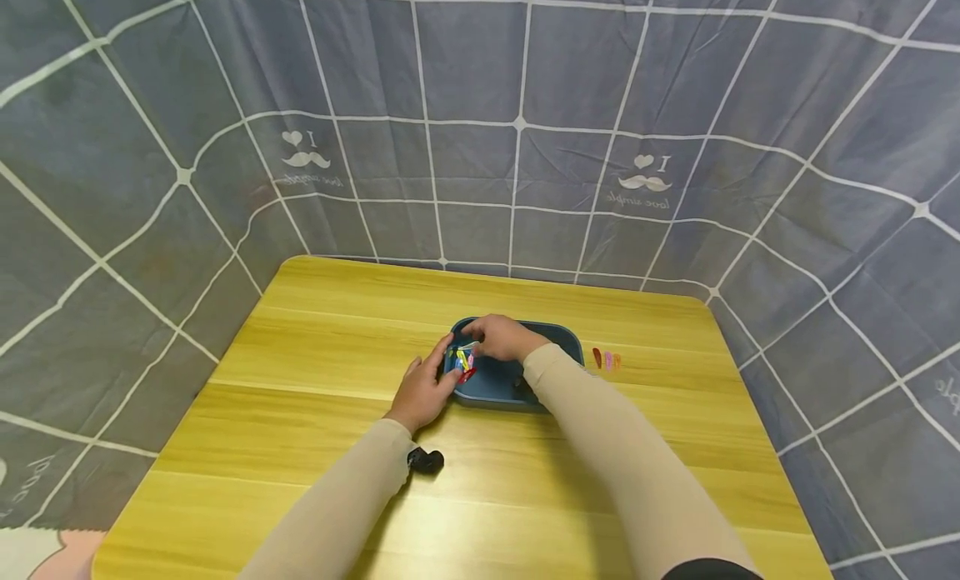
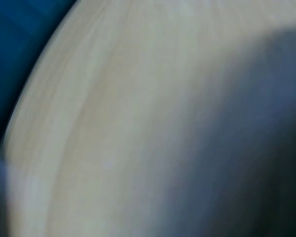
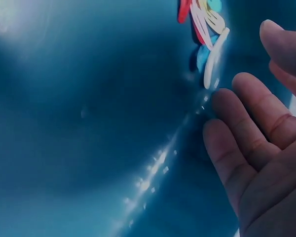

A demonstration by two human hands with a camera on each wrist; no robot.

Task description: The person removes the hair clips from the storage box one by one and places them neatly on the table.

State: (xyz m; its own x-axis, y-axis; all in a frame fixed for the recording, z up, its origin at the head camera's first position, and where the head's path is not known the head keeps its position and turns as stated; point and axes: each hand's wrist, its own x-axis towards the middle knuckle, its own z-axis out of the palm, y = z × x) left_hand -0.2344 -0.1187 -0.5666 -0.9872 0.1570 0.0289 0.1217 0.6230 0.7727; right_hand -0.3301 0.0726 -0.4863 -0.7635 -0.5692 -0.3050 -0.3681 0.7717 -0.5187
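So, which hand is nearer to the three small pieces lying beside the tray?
The right hand: it is over the tray, left of the three small pieces. The left hand is farther away, at the tray's left end.

Clip pile [image 3: 201,24] — cropped, right wrist view

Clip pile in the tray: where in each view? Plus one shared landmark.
Head: clip pile below picture centre, slightly left, in the tray's left end.
Left wrist: not in it.
Right wrist: top edge, right of centre.
Landmark: blue tray, in all three; only upper left in left wrist.
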